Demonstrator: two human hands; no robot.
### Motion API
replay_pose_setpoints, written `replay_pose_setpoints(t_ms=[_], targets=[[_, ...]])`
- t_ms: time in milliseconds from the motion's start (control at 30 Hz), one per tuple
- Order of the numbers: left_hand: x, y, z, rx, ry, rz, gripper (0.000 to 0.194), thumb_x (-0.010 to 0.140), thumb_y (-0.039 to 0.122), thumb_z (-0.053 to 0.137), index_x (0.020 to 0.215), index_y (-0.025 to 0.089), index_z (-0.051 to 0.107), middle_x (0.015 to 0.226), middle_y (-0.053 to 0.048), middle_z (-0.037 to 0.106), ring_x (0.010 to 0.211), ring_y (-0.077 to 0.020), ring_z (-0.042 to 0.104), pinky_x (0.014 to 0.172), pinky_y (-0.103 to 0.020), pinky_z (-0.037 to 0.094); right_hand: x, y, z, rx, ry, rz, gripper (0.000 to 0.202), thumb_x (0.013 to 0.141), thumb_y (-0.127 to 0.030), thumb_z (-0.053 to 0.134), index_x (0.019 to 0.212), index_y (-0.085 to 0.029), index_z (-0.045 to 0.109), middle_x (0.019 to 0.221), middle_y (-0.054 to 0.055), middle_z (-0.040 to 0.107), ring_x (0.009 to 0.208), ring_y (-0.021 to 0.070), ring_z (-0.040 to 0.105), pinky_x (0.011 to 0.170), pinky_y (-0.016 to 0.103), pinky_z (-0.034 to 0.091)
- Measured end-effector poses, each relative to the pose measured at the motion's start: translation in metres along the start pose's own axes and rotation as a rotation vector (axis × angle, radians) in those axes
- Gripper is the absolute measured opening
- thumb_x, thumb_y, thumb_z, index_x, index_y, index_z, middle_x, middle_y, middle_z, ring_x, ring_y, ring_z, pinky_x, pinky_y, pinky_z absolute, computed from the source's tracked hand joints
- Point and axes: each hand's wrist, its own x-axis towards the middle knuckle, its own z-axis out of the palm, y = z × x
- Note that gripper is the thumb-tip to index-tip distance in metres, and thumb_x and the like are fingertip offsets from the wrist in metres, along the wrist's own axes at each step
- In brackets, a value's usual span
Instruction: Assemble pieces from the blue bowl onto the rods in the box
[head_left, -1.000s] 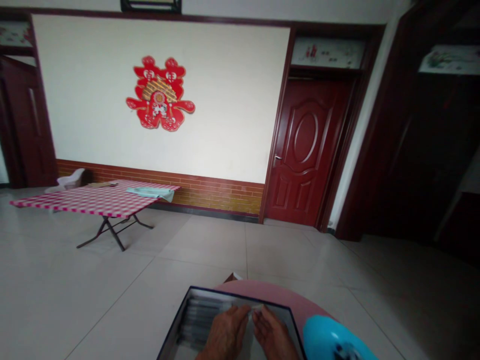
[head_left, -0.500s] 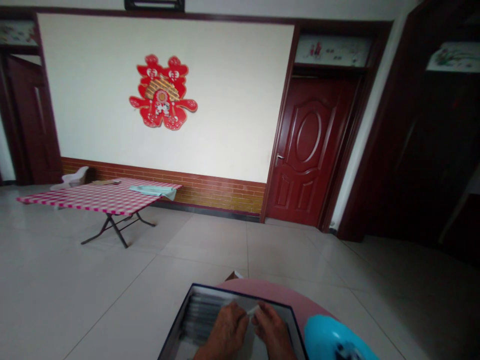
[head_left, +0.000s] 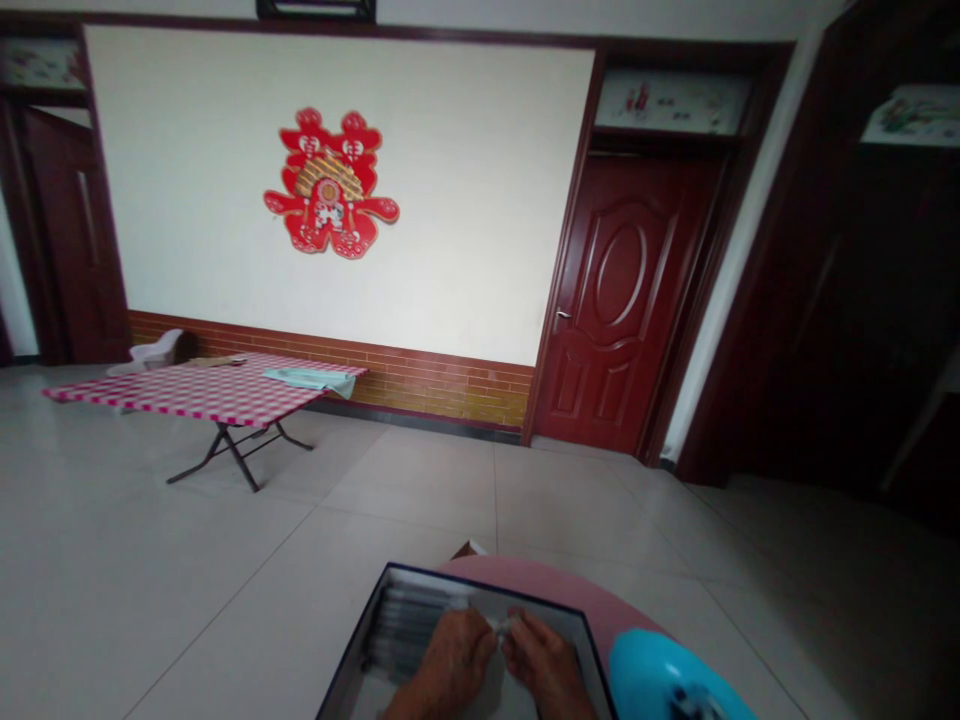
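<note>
Both my hands are close together over a shallow dark-rimmed box (head_left: 480, 578) at the bottom of the view. My left hand (head_left: 459, 655) has its fingers pinched on one end of a small whitish thing (head_left: 501, 628). On its other side my right hand (head_left: 544, 655) pinches too, fingertips almost meeting the left ones. What kind of thing it is stays too small and blurred to tell. Several long dark strips (head_left: 409, 630) lie side by side in the left part of the box, partly behind my left hand.
The box rests on a round pink table (head_left: 540, 578). To its right is a bright blue bowl-like container (head_left: 660, 665) with dark things inside. Farther off stand a folding table (head_left: 202, 390) with a checked top and a red door (head_left: 619, 300).
My hands stay over the box, with fingertips slightly closer together around the whitish thing. The whole view has shifted a little.
</note>
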Motion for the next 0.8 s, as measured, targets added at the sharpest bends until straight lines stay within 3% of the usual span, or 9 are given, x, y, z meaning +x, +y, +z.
replay_pose_setpoints(t_ms=[200, 467, 600, 800], targets=[[-0.002, 0.01, -0.008, 0.178, 0.039, 0.147, 0.032, 0.09, 0.021, 0.034, 0.079, 0.016, 0.064, 0.078, -0.011, 0.066, 0.074, -0.021, 0.06, 0.068, -0.03, 0.046, -0.002, -0.001, -0.001, 0.036, -0.002, 0.035, 0.044, 0.051, -0.048, 0.079, 0.083, -0.017, 0.073, 0.072, 0.002, 0.068, 0.07, 0.017, 0.062, 0.066, 0.027, 0.048], [0.002, 0.036, -0.031, 0.365, -0.168, 0.128, 0.027, 0.088, 0.015, 0.039, 0.079, 0.016, 0.065, 0.077, -0.01, 0.064, 0.069, -0.0199, 0.06, 0.059, -0.027, 0.045, -0.003, 0.001, -0.003, 0.089, 0.016, 0.082, 0.044, 0.05, -0.045, 0.082, 0.083, -0.018, 0.073, 0.072, 0.002, 0.07, 0.068, 0.0163, 0.064, 0.065, 0.027, 0.049], [0.002, 0.039, -0.029, 0.377, -0.17, 0.071, 0.024, 0.087, 0.013, 0.041, 0.082, 0.016, 0.065, 0.082, -0.01, 0.065, 0.067, -0.0195, 0.06, 0.059, -0.028, 0.045, -0.003, 0.004, -0.005, 0.122, -0.003, 0.084, 0.04, 0.053, -0.044, 0.082, 0.081, -0.018, 0.073, 0.073, 0.002, 0.07, 0.068, 0.0153, 0.063, 0.065, 0.027, 0.049], [0.001, 0.037, -0.024, 0.381, -0.197, 0.07, 0.015, 0.085, 0.013, 0.048, 0.085, 0.015, 0.063, 0.086, -0.01, 0.063, 0.079, -0.0215, 0.062, 0.067, -0.028, 0.046, -0.003, 0.008, -0.007, 0.14, -0.015, 0.114, 0.04, 0.052, -0.044, 0.082, 0.079, -0.017, 0.071, 0.073, 0.003, 0.07, 0.07, 0.0167, 0.064, 0.066, 0.027, 0.049]])
